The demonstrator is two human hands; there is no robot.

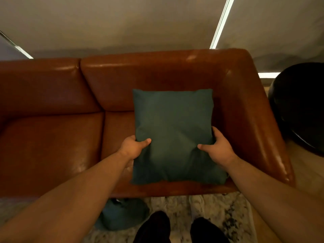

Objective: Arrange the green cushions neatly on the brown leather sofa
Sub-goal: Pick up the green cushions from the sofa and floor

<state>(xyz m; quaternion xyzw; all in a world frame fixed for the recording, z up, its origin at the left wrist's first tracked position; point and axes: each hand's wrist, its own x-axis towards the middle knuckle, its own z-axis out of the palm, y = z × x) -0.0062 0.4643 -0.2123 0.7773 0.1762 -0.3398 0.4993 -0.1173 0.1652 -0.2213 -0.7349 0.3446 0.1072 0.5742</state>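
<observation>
Could flop forward and drop off the front of the brown leather sofa (52, 146) onto the rug (210, 207) if let go now, with the bottom edge of the green cushion (173, 135) so near the front of the seat. Could slide down too, on such smooth, shiny leather. Might end up crooked if pushed harder on one side than the other. Might also forget the second green cushion (122, 214), lying on the floor just under the front of the sofa, near the feet. Holding the first cushion over the right seat, close to the armrest (245, 111), top edge up by the back rest, not yet tucked against it as far as can be told. Gripping its left edge with the left hand (132, 147) and its right edge with the right hand (217, 148), low down on both sides. Thumbs pressed flat on the front, other fingers tucked behind and hidden, so cannot tell how far curled. Both arms stretched out ahead and a little down, wrists turned in toward the cushion.
</observation>
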